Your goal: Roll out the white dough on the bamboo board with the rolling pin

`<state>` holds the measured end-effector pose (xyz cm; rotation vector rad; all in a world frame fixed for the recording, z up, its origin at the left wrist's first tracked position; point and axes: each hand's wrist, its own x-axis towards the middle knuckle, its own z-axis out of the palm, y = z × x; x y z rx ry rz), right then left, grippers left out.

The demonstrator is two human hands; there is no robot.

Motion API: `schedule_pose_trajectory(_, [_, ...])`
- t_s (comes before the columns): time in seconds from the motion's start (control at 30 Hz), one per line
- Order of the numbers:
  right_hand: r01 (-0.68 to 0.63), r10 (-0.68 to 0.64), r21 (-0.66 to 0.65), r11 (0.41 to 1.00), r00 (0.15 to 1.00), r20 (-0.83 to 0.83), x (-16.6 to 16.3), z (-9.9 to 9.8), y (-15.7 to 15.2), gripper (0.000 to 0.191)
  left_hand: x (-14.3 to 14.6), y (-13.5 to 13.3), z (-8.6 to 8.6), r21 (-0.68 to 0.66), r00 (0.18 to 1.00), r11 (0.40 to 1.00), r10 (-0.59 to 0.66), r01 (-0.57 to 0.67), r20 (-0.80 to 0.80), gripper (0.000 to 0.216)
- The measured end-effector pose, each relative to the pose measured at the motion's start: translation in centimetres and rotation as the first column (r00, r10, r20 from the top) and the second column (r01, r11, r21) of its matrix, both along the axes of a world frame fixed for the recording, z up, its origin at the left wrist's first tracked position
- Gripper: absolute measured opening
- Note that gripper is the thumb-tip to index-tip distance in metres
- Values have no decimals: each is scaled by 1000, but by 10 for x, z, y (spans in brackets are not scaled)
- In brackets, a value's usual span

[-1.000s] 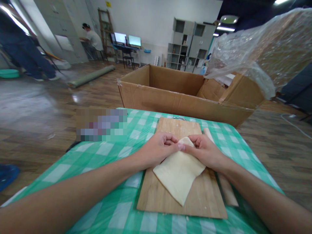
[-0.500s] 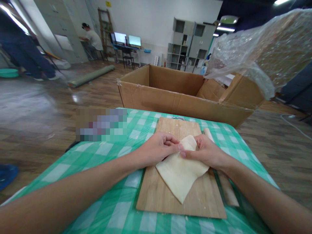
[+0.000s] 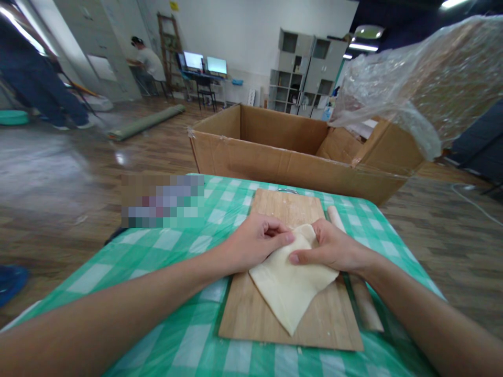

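A pale, flat sheet of dough (image 3: pixel 288 293) hangs between my hands over a wooden cutting board (image 3: pixel 251 327), its lower corner pointing toward me. My left hand (image 3: pixel 261 238) pinches the dough's upper left edge between thumb and curled fingers. On the other side my right hand (image 3: pixel 334 246) grips the upper right part, thumb on top and fingers hidden beneath. The two thumbs are a little apart. A wooden rolling pin (image 3: pixel 363 303) lies along the board's right side, partly behind my right wrist.
A green-and-white checked cloth (image 3: pixel 181 324) covers the table. Just beyond its far edge stands a large open cardboard box (image 3: pixel 283 159) with plastic wrap (image 3: pixel 393 78) at its right. A blurred-out item (image 3: pixel 165 201) lies at the table's far left. Two people are in the background left.
My thumbs have drawn slightly apart along the dough's top. The dough has shifted a little toward me and its top edge is lower.
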<state>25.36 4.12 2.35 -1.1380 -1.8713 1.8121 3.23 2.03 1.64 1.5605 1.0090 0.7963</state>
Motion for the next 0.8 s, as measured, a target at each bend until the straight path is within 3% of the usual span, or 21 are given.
schedule_pose_trajectory(0.13, [1,-1,-3,1000,999,-34,-2,0,-1,29,1,0,-3,11,998,999,52,-52,19,27])
schedule_pose_trajectory(0.3, [77,-77,-2,997,988,-134,-4,-4,1,30,-2,3,-2,-7,1000,1000,6,-6,4,26])
schedule_pose_trajectory(0.43, [64,-64,-2,998,988,-139,-3,-4,1,32,-5,4,-2,-8,999,1000,18,-18,-32,29])
schedule_pose_trajectory(0.6, [95,-98,-26,995,980,-175,-1,-4,2,31,-10,7,-1,-107,997,991,-75,77,21,26])
schedule_pose_trajectory(0.7, [94,-93,1,996,985,-144,0,-5,4,32,-12,8,-1,-109,995,990,-95,93,-9,25])
schedule_pose_trajectory(0.8, [62,-57,64,996,995,-81,1,-7,5,35,-11,8,-1,-88,998,996,-37,32,-57,25])
